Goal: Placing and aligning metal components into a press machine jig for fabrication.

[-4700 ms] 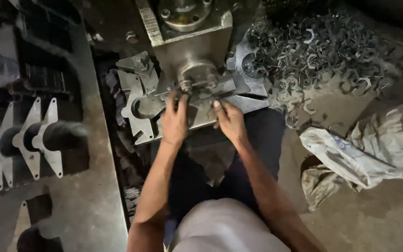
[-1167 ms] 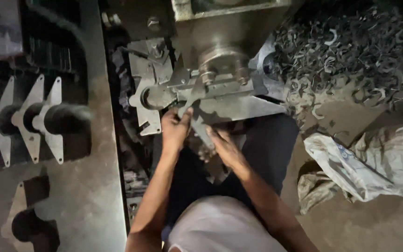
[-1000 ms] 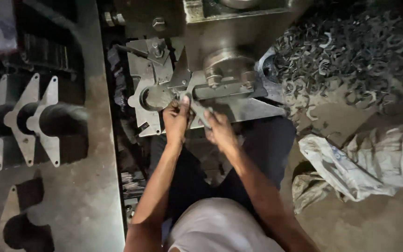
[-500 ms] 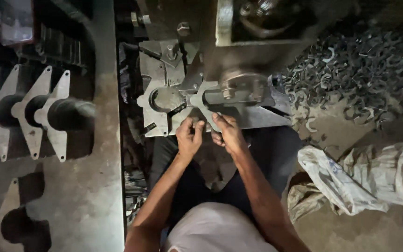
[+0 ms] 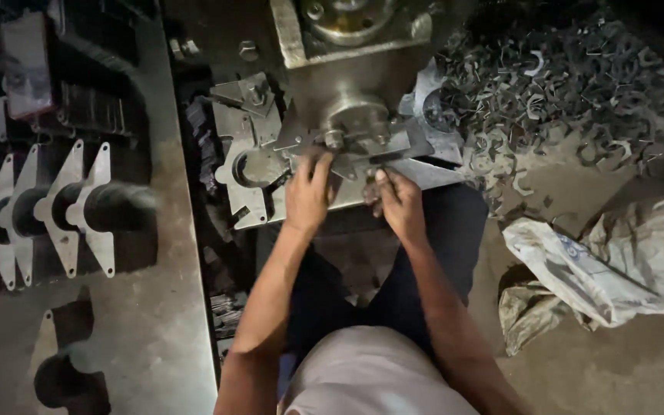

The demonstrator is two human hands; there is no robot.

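Note:
My left hand rests on a flat grey metal plate with a round cut-out, at the front of a press machine. Its fingers reach up to the plate under the round die. My right hand sits just right of it, fingers curled at the lower edge of the same metal bed; whether it pinches a small piece I cannot tell. Both forearms stretch forward from my lap, over dark trousers.
A heap of small curved metal offcuts fills the upper right. Crumpled white sacks lie on the floor at right. On the steel bench at left, cut plates stand threaded on dark cylinders.
Both hands moved up from my lap to the plate at the machine's front. The view tilted, bringing the machine closer to centre.

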